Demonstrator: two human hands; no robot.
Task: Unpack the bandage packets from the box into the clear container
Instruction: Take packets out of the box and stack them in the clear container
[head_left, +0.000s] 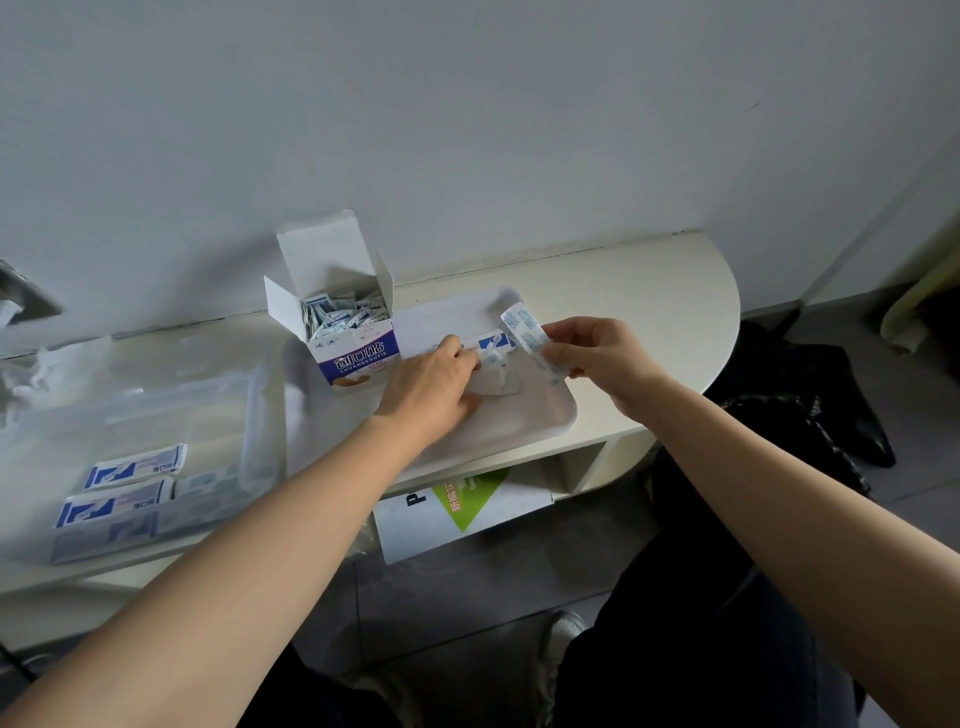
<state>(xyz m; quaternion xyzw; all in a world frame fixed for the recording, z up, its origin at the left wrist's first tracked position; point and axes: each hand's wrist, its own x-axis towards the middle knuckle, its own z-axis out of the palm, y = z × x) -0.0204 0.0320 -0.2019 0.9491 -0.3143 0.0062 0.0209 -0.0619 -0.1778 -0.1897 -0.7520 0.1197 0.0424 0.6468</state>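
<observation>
An open white-and-blue bandage box (353, 343) full of small packets stands at the back left of a white tray (540, 421). My left hand (431, 384) rests on the tray, its fingertips pinching bandage packets (491, 347) that lie there. My right hand (597, 348) holds a strip of bandage packets (530, 335) tilted above the tray's right side. The clear container (156, 431) sits on the left of the table with two bandage packets (137, 465) at its near end.
The pale table (649, 301) ends in a rounded right edge against a white wall. A white box with a green label (467, 504) sits on the shelf under the table. Dark bags (810, 405) lie on the floor at right. Crumpled plastic (21, 374) lies far left.
</observation>
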